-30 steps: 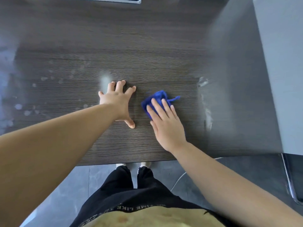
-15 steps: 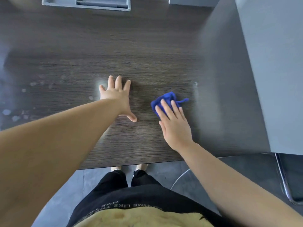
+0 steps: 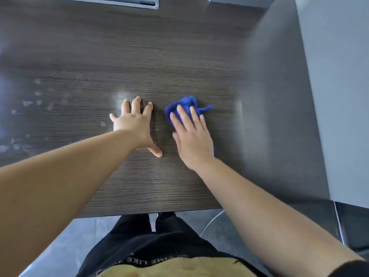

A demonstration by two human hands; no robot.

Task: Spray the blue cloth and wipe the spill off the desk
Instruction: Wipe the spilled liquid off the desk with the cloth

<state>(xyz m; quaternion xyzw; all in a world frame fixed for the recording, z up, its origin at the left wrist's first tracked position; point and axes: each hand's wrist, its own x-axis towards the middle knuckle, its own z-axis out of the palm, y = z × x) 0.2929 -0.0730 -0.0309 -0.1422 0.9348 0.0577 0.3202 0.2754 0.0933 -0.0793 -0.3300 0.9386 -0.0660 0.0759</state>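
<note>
While your right hand lies flat on the blue cloth just right of the frame's centre, its grip is closed on nothing: the fingers are straight and press the cloth onto the surface, and a loose tail of fabric pokes out to the right. Your left hand is equally open, fingers spread and palm braced on the wood just left of the cloth, holding nothing. Over the last second the cloth has slid away from the pale streak right of centre and drawn in beside your left hand. That streak now looks much fainter, though glare may account for part of it. I judge that patch mostly dealt with. What remains is the scatter of pale droplets at the left of the frame and a dull smear at your left fingertips, none of it under the cloth. Your braced hand sits between the cloth and those marks, so it will likely need to lift before the wipe can carry on leftward.
</note>
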